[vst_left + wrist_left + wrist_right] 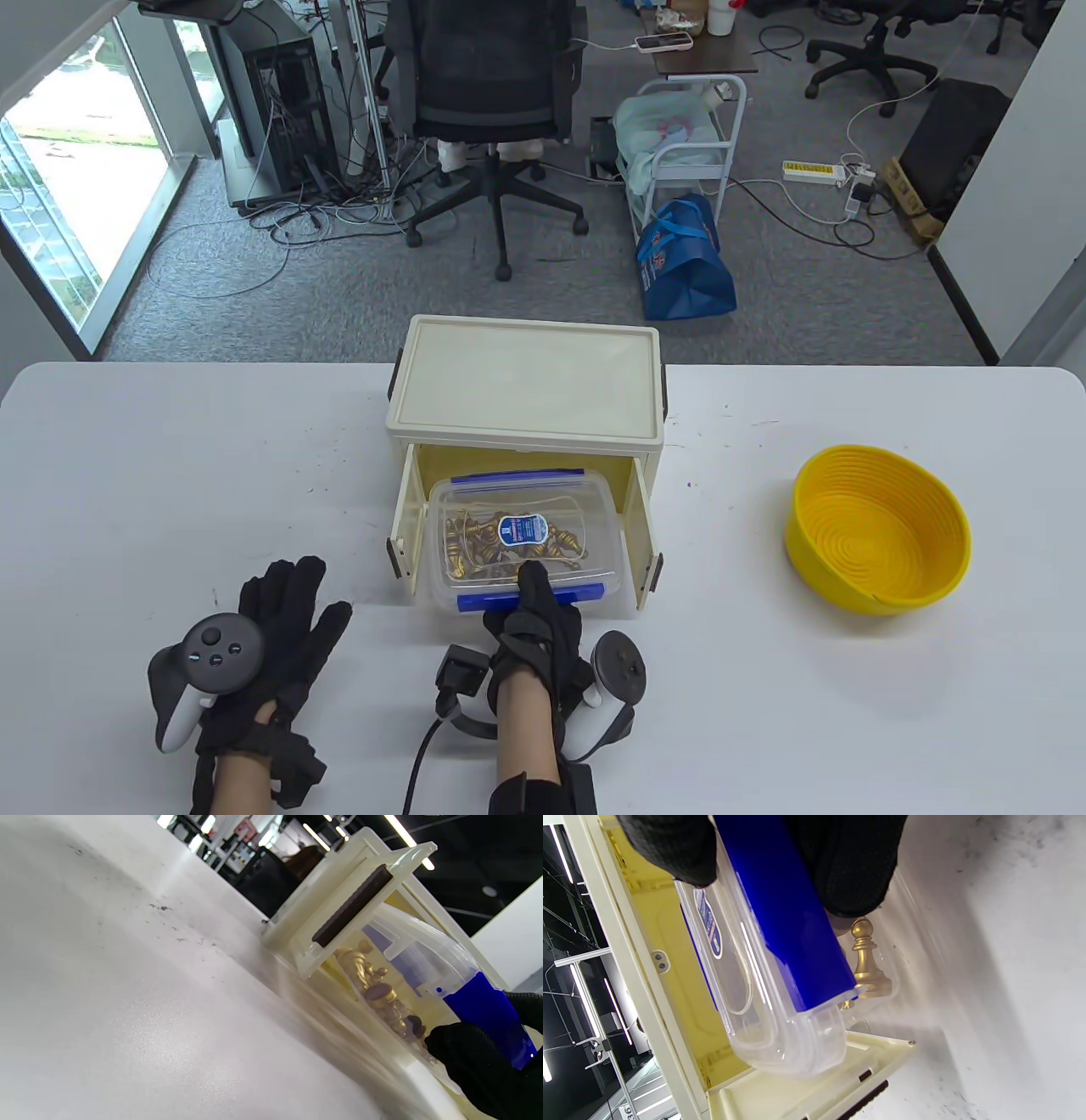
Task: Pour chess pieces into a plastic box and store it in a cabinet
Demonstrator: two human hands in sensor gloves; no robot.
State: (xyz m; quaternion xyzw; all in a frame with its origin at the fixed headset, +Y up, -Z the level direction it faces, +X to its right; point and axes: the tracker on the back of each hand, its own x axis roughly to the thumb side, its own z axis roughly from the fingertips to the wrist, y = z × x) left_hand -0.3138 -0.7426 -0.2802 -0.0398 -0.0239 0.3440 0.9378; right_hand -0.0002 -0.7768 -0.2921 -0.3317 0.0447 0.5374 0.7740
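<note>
A clear plastic box [522,531] with a lid and blue clips holds gold chess pieces [479,543]. It sits partly inside the open front of a cream cabinet [526,382], with its near end sticking out. My right hand [533,598] grips the box's near end at the blue clip [785,912], thumb on the lid and fingers underneath. My left hand [284,615] lies flat and open on the table, left of the cabinet, holding nothing. The left wrist view shows the box [407,963] at the cabinet's left door [339,908]. A gold pawn [865,959] shows through the box wall.
The cabinet's two doors [405,531] stand open on either side of the box. An empty yellow bowl [878,531] stands on the white table [170,475] at the right. An office chair and cables lie on the floor beyond the far edge.
</note>
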